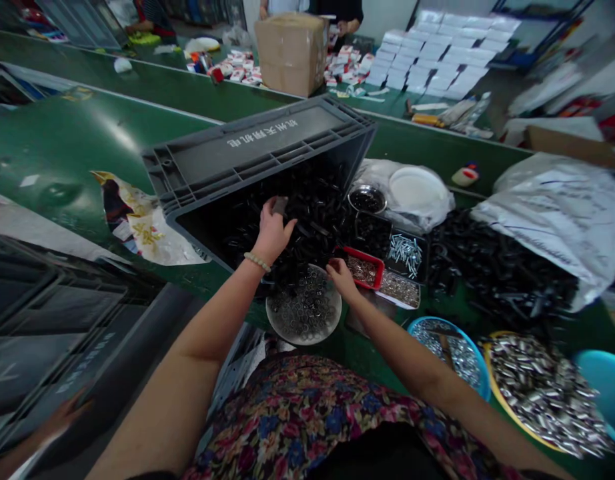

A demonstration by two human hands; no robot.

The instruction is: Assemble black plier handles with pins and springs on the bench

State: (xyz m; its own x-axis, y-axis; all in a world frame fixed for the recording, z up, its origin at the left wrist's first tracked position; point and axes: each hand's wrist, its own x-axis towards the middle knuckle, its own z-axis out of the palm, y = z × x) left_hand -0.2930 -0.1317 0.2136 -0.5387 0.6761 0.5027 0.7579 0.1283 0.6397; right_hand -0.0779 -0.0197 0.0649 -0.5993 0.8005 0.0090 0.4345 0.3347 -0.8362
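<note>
My left hand (273, 233) reaches into the mouth of a grey plastic crate (197, 160) tipped on its side, above a heap of black curved parts (312, 220). Its thumb stands apart from the fingers, and something grey shows at a fingertip, perhaps a wrap. My right hand (342, 279) is closed in a pinch at the left end of a red tray (380, 270) of small copper-coloured pieces; what it holds is hidden. Below and between both hands sits a round pale bowl (332, 320) of small clear or metallic rings.
Right of the red tray lie silver screws (405, 253) in a black tray and a white tray (412, 300) of small parts. Blue (482, 380) and yellow (507, 403) basins hold metal pieces. A white sack (562, 213) lies over black parts. A cardboard box (287, 57) stands behind.
</note>
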